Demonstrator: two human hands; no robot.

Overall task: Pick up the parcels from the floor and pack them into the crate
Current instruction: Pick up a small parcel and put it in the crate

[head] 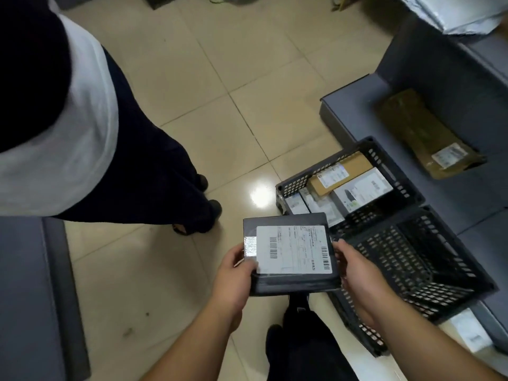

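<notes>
At the upper left of the frame stands a second person (90, 138) in a white top and dark trousers, shoes on the beige tiled floor (220, 78). A grey bench-like surface (30, 292) fills the lower left edge.

Just below the centre, a flat dark grey parcel (291, 254) is held up above the floor, its white shipping label (294, 250) with barcodes facing up. The left hand (236, 273) grips the parcel's left edge, thumb pressed on top near a shiny strip of tape and fingers curled beneath. The right hand (354, 270) holds the right edge, thumb on the top corner and fingers wrapped under.

Right of the parcel, at the lower right, sits a dark perforated crate (428, 259) on the floor, its interior showing only the mesh bottom; the right hand overlaps its near rim. Just above it, touching, is a second crate (297, 182) holding several boxes, among them a brown carton (341, 174) and a white one (362, 188).

Further right, a grey shelf (445, 78) carries an olive-brown wrapped package (423, 133) with a small label. In the upper right corner lies a silvery bag (453, 12). In the lower right corner a white labelled packet (470, 331) lies beside the crate.
</notes>
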